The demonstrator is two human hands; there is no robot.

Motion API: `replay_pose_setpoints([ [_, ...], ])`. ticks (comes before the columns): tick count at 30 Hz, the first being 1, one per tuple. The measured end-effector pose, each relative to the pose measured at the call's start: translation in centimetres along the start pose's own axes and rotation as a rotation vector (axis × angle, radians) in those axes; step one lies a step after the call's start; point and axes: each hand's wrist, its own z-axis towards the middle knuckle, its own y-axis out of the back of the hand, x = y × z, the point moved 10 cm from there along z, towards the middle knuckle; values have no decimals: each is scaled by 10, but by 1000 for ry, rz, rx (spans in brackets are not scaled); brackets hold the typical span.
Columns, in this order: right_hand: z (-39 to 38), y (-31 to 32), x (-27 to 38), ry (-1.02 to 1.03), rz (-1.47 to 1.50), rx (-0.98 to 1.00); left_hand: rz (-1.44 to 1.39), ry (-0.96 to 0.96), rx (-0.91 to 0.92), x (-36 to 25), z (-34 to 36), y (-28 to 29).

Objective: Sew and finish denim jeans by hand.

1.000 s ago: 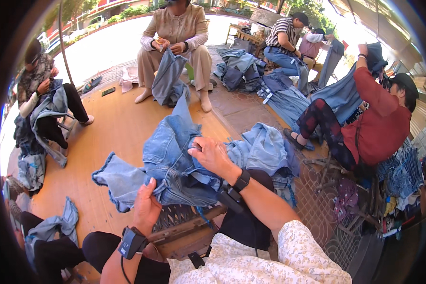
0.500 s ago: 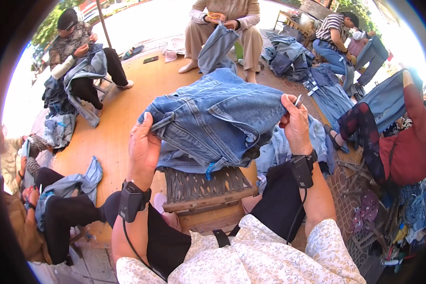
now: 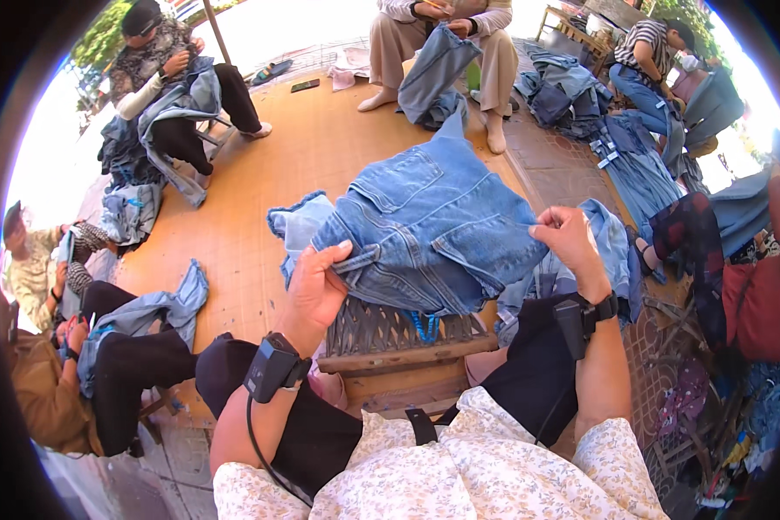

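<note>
Blue denim jeans [image 3: 425,217] stretch between my hands above the low stool, back pockets and seams facing up. My left hand [image 3: 316,290] is closed on the waistband at the near left, thumb on top. At the right edge my right hand [image 3: 574,247] pinches the denim, thumb and forefinger together; whether a small tool is tucked in its palm cannot be made out. Blue threads [image 3: 425,326] hang below the jeans' near edge. A paler denim piece [image 3: 299,224] shows behind on the left, and more light denim [image 3: 602,230] lies beside my right wrist.
A low woven-top stool [image 3: 407,340] stands between my knees on an orange mat [image 3: 286,130]. Several people sit around with denim, one [image 3: 446,52] straight across. Denim heaps [image 3: 563,91] lie at the far right. A phone [image 3: 304,86] lies at the mat's far edge.
The jeans have been lowered and spread flatter, with a back pocket now showing. My left hand has moved right and nearer. The metal tool seen at my right fingers no longer shows.
</note>
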Motion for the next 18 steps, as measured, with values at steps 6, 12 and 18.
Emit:
replay_pose_setpoints([
  [6,-14,22,23,135,-153,-261,202,37,-7,27,-28,-4],
  [12,-25,19,62,314,-131,-381,218,178,71,71,-39,-9],
  [18,-26,-45,87,323,113,-107,141,278,50,90,-46,-14],
])
